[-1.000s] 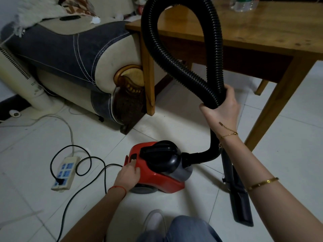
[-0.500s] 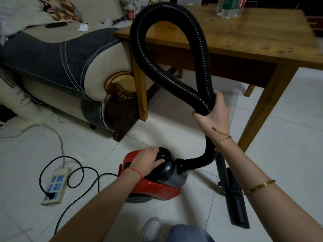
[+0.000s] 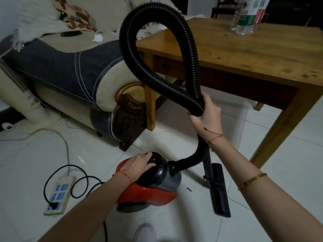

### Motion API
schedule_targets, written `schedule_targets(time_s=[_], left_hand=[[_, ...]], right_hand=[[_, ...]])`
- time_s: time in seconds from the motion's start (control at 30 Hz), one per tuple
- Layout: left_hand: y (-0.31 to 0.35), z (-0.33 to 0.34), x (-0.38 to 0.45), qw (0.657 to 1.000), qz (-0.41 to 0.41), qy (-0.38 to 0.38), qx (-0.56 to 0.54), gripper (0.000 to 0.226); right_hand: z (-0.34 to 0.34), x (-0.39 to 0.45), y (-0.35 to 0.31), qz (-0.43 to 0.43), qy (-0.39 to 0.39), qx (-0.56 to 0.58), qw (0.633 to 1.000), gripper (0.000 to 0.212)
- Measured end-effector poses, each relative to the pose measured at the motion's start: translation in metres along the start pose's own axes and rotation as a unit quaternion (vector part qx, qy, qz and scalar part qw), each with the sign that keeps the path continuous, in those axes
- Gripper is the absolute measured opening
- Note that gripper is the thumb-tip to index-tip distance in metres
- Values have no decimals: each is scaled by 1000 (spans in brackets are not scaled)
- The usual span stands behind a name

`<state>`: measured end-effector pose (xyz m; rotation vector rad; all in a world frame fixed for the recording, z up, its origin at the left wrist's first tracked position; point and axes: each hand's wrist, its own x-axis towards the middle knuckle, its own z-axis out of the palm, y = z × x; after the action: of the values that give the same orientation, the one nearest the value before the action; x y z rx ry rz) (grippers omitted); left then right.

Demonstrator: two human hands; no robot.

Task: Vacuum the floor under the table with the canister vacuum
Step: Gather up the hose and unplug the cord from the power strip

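Observation:
A red and black canister vacuum (image 3: 153, 193) sits on the white tile floor in front of me. My left hand (image 3: 138, 165) rests on its black top handle, fingers curled over it. A ribbed black hose (image 3: 157, 55) loops up from the canister in front of the wooden table (image 3: 244, 49). My right hand (image 3: 204, 114) grips the hose where the loop crosses itself. The flat black floor nozzle (image 3: 219, 189) lies on the tiles to the right of the canister, near the table's front right leg (image 3: 279, 128).
A sofa (image 3: 70, 67) stands left of the table, touching its front left leg (image 3: 150, 105). A power strip (image 3: 58, 194) with the vacuum's black cord lies on the floor at left. A plastic bottle (image 3: 248, 14) stands on the table. My shoe (image 3: 145, 233) shows at the bottom.
My left hand moved from the canister's rear side up onto its black top handle. The view has shifted slightly; my right hand keeps its grip on the hose.

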<state>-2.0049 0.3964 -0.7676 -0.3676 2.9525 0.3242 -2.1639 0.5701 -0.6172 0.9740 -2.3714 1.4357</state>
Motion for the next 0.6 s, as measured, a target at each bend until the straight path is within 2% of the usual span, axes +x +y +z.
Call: schedule_targets(time_s=[0.37,0.6], left_hand=[[-81,-38,18,999,-46,7,-10,37],[-109,-44,34,997,-68,0,-21,39]], right_hand=[[95,78,-42,-27,-33,49,998,55],[140,115,-54,-16,-46,71,996,52]])
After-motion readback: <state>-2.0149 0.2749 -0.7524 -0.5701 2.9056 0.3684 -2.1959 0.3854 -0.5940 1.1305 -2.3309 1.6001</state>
